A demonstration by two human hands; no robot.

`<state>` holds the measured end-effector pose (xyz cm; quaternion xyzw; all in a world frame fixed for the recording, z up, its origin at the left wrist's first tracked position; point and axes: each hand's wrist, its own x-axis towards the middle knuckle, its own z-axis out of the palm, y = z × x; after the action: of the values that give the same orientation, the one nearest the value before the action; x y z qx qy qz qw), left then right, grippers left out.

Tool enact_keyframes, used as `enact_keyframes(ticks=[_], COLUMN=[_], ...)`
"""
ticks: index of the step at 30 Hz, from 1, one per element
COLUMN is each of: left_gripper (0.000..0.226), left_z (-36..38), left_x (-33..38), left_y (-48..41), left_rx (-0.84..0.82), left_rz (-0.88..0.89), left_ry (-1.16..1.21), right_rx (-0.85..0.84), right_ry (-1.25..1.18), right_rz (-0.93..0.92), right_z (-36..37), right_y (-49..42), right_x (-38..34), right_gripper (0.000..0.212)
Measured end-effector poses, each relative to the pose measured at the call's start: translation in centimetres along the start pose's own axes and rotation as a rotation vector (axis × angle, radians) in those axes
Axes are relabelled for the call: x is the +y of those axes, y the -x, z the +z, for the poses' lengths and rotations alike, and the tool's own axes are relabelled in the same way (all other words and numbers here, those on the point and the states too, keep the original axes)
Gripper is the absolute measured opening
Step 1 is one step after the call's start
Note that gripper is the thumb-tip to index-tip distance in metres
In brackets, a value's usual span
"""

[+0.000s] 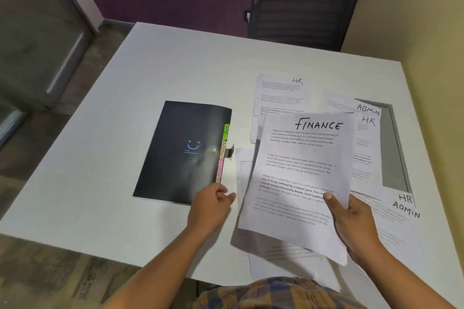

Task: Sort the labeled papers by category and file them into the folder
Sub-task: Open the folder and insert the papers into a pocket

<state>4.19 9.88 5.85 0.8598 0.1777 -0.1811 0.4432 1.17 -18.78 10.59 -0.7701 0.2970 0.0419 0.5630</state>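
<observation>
A black folder (180, 150) with a blue smiley lies shut on the white table (175, 63); green, tan and pink tabs (223, 153) stick out of its right edge. My left hand (213, 204) rests at the folder's lower right corner, fingers touching the cover edge. My right hand (351, 223) grips a stack of sheets topped by one marked FINANCE (301, 173), lifted off the table. Loose papers marked HR (281, 98), ADMIN (367, 109) and HR ADMIN (404, 206) lie spread to the right.
A black mesh office chair (303, 7) stands behind the table's far edge. A beige wall (426, 32) borders the table on the right. More sheets (288, 263) overhang the near edge by my body. Wooden floor and a glass door (37, 32) are to the left.
</observation>
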Motion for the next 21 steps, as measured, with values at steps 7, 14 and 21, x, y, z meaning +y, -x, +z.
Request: enact_keyframes(ticks=[7,14,21], left_gripper=[0.101,0.104,0.095], left_z=[-0.1,0.1,-0.8], left_x=[-3.8,-3.6,-3.2], left_y=[-4.2,-5.5,-6.2], left_rx=[0.162,-0.037,-0.005], left_rz=[-0.044,-0.103,-0.058], left_ry=[-0.725,-0.74,-0.821], right_rx=[0.081,0.127,0.125], right_ry=[-0.026,-0.066,-0.083], right_rz=[0.016,0.06,0.082], right_z=[1.2,2.5,3.0], right_y=[2.2,3.6,3.9], right_x=[0.2,1.1,1.5], right_gripper=[0.019,0.023,0.023])
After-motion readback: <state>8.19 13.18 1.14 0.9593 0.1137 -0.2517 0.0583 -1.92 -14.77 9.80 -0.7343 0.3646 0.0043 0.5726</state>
